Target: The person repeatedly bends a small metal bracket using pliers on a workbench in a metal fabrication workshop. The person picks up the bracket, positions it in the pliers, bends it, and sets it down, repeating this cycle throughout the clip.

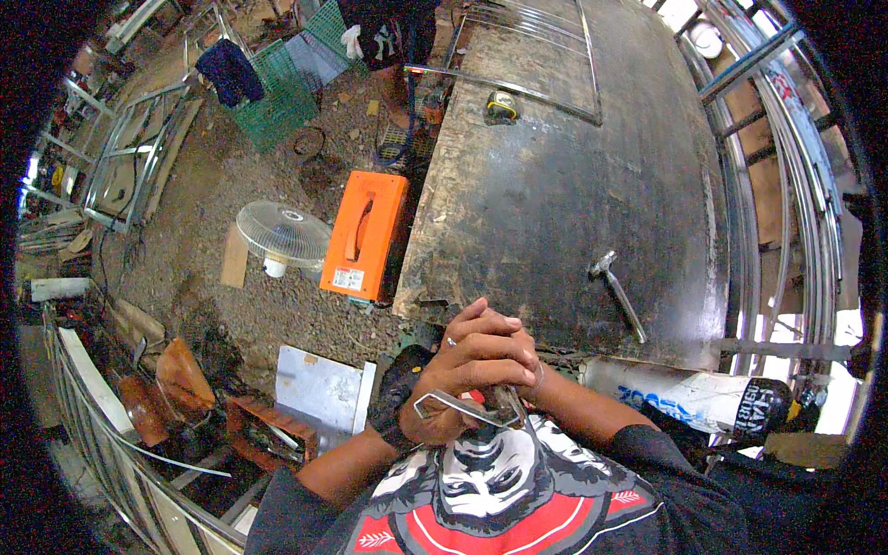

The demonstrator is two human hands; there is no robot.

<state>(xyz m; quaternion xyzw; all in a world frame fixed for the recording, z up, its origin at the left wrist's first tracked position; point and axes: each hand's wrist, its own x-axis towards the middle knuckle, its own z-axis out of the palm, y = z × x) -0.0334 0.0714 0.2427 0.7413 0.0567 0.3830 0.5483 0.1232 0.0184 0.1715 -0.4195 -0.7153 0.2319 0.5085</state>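
Grip clenched, with the bare left hand (476, 356), ringed on one finger, folded over the bare right hand (527, 344), close to the dark printed shirt (499, 507). Apparently grasping, in the left, a thin, angular, silver metal piece (474, 411), at seven o'clock from the knuckles, with a small red part (474, 396) just beside. Cannot tell the right hand's own hold, mostly covered from view. Looks, by judgement, like a holding or pressing step, both hands together. Calls next, at a guess, for a steady left hold, an even squeeze and care around thin metal edges. Lying untouched on the dark, worn, flat counter (555, 203), at two o'clock from the hands: a silver metal hammer (618, 294). Farther off at twelve o'clock, on the same counter: a yellow-and-black tape measure (502, 108), near a silver tubular metal frame (588, 65). Toward eleven o'clock, beside the counter: a bright orange, box-shaped case (388, 222) with a handle.
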